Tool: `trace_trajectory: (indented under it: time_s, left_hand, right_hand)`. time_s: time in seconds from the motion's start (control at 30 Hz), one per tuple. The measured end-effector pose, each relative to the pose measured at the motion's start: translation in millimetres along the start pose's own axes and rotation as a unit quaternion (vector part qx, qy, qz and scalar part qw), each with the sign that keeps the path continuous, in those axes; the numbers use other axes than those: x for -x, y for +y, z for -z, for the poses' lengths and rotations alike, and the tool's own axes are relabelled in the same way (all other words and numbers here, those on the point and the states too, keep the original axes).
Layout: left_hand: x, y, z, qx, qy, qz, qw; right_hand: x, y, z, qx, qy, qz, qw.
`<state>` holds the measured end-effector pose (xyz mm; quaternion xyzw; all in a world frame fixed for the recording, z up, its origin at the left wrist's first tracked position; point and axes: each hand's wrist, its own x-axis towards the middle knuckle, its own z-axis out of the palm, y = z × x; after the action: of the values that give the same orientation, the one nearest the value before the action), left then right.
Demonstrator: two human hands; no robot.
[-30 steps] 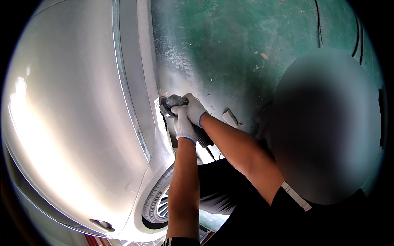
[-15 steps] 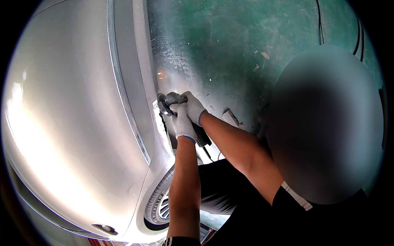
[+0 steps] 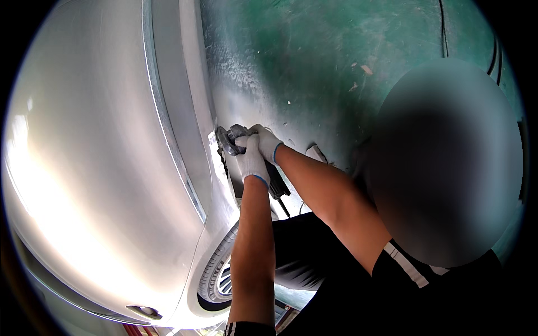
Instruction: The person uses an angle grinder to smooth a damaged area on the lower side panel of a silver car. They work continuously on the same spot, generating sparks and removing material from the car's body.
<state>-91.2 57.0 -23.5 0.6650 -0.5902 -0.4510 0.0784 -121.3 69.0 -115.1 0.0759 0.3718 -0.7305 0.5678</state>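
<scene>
My left hand (image 3: 251, 163) and my right hand (image 3: 270, 143), both in light knit gloves, are closed together on a small dark power tool (image 3: 230, 136). The tool's round head presses against the edge of a silver car body panel (image 3: 112, 168). Around the contact spot the panel shows a pale, dull patch (image 3: 216, 147). The tool's dark body and cable (image 3: 280, 196) run down behind my left wrist. My left forearm comes up from the bottom edge and my right forearm from the lower right.
The car's wheel with a silver rim (image 3: 219, 275) sits below my hands. A door handle (image 3: 143, 311) is at the bottom left. The dusty green floor (image 3: 336, 67) lies beyond, with dark cables (image 3: 443, 28) at the top right. A blurred round shape fills the right side.
Both hands stay on the tool at the same spot on the panel edge. The view has shifted slightly, so the car body sits a little differently in frame.
</scene>
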Motion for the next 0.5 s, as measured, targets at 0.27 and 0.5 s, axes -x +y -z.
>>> trace_trajectory:
  time_s: [0.27, 0.5]
  left_hand:
    - [8, 12, -10, 0.004, -0.031, 0.005, 1.0]
    - [11, 7, -20, 0.091, -0.029, 0.042, 0.995]
  right_hand:
    - [-17, 10, 5, 0.076, 0.034, 0.012, 0.996]
    - [-20, 1, 17, 0.197, 0.014, 0.002, 0.98]
